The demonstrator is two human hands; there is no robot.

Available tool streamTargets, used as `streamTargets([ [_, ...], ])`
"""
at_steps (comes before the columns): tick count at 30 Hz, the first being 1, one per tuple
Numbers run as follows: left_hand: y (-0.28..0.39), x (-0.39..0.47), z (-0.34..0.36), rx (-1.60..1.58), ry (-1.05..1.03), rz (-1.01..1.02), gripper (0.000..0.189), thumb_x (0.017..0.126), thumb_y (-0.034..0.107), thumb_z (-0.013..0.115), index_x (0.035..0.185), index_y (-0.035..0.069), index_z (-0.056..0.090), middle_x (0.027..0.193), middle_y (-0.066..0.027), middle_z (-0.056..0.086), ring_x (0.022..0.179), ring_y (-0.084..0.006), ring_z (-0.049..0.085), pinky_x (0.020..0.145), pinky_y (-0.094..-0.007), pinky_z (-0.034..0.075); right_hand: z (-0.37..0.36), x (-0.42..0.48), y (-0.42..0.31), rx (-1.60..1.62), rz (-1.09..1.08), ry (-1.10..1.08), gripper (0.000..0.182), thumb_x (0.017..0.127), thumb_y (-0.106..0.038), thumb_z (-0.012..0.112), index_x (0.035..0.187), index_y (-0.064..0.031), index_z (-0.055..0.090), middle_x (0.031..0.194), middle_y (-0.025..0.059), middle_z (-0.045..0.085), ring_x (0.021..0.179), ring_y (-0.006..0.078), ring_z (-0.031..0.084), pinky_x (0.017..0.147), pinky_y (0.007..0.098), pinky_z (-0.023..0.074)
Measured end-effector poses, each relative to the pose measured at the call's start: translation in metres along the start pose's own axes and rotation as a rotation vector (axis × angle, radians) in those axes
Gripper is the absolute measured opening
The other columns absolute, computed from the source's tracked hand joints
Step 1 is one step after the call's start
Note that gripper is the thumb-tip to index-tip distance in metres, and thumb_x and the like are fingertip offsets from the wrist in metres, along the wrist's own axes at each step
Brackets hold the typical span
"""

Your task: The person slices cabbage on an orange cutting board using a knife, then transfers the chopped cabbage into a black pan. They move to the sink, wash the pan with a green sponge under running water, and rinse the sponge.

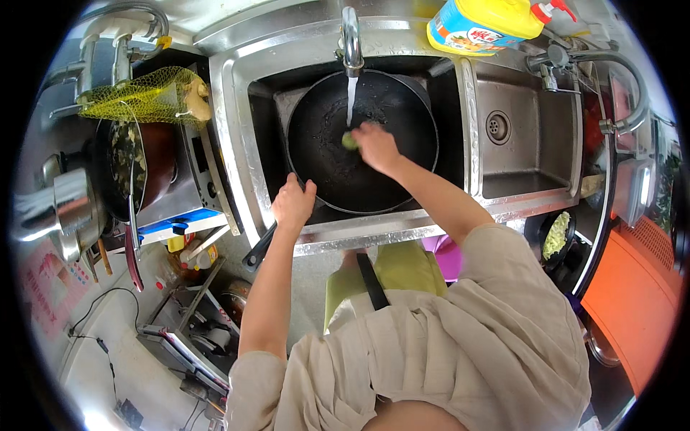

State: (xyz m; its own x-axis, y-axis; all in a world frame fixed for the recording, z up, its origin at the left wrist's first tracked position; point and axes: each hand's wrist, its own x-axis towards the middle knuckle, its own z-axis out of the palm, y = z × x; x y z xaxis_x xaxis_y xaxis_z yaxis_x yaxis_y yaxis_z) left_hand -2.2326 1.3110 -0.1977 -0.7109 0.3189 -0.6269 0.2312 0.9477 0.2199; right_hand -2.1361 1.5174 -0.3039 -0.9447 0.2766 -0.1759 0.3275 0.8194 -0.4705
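A large black frying pan [350,180] lies in the left basin of a stainless steel sink [234,116], its inside wet. My left hand [294,203] is closed around the pan's black handle [261,245], which reaches out over the front edge of the sink. Inside the pan, my right hand [376,144] holds a small green scrubbing pad [350,141] against or just over the bottom; the blur hides which. A stream of water [351,99] runs from the chrome faucet [352,40] into the pan, close to my right fingers.
Behind the basin stands a yellow bottle of dish soap [480,29] with a red pump. A second basin [512,161] with a drain and a grey faucet [620,59] are at right. Left are a yellow net bag [143,99] and a pot [156,156]. Shredded greens [556,235] fill a dish.
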Motion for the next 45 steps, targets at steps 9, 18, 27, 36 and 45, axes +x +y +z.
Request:
streamTargets([
  [9, -0.016, -0.022, -0.03, -0.131, -0.202, 0.302, 0.084, 0.073, 0.037, 0.08, 0.134, -0.005, 0.04, 0.12, -0.0251, 0.06, 0.11, -0.0396, 0.06, 0.092, -0.0423, 0.048, -0.01, -0.023, 0.002, -0.04, -0.116, -0.221, 0.027, 0.082, -0.007, 0.054, 0.107, -0.012, 0.064, 0.108, 0.0117, 0.059, 0.103, 0.0326, 0.06, 0.081, 0.0444, 0.0548],
  [18, -0.023, -0.03, -0.007, 0.027, -0.019, 0.347, 0.087, 0.078, 0.042, 0.074, 0.139, -0.005, 0.034, 0.126, -0.0228, 0.055, 0.109, -0.0376, 0.06, 0.087, -0.0439, 0.05, 0.013, -0.034, -0.019, 0.032, 0.05, -0.116, 0.023, 0.084, -0.009, 0.05, 0.102, -0.0105, 0.065, 0.101, 0.013, 0.065, 0.095, 0.0342, 0.066, 0.079, 0.0468, 0.0544],
  [27, -0.025, -0.027, -0.003, 0.045, 0.029, 0.37, 0.087, 0.078, 0.043, 0.073, 0.139, -0.005, 0.034, 0.124, -0.0223, 0.056, 0.107, -0.0378, 0.06, 0.086, -0.0442, 0.05, 0.01, -0.026, -0.023, 0.0, 0.115, -0.131, 0.025, 0.079, -0.008, 0.056, 0.102, -0.0089, 0.065, 0.098, 0.0151, 0.067, 0.09, 0.0344, 0.067, 0.078, 0.046, 0.054],
  [36, -0.024, -0.028, -0.005, 0.065, 0.016, 0.347, 0.088, 0.078, 0.042, 0.073, 0.14, -0.006, 0.033, 0.127, -0.023, 0.055, 0.108, -0.0379, 0.061, 0.088, -0.0439, 0.05, 0.008, -0.006, -0.008, 0.015, 0.258, -0.06, 0.018, 0.08, -0.007, 0.055, 0.096, -0.0068, 0.064, 0.095, 0.0162, 0.068, 0.093, 0.0359, 0.067, 0.08, 0.0463, 0.0535],
  [45, -0.019, -0.026, -0.011, 0.069, -0.034, 0.318, 0.09, 0.078, 0.044, 0.073, 0.141, -0.007, 0.032, 0.129, -0.024, 0.054, 0.112, -0.0374, 0.059, 0.09, -0.0435, 0.049, -0.022, 0.005, 0.027, -0.045, 0.401, -0.222, 0.054, 0.076, -0.029, 0.076, 0.118, -0.0042, 0.054, 0.117, 0.0174, 0.061, 0.109, 0.035, 0.061, 0.09, 0.0438, 0.0505],
])
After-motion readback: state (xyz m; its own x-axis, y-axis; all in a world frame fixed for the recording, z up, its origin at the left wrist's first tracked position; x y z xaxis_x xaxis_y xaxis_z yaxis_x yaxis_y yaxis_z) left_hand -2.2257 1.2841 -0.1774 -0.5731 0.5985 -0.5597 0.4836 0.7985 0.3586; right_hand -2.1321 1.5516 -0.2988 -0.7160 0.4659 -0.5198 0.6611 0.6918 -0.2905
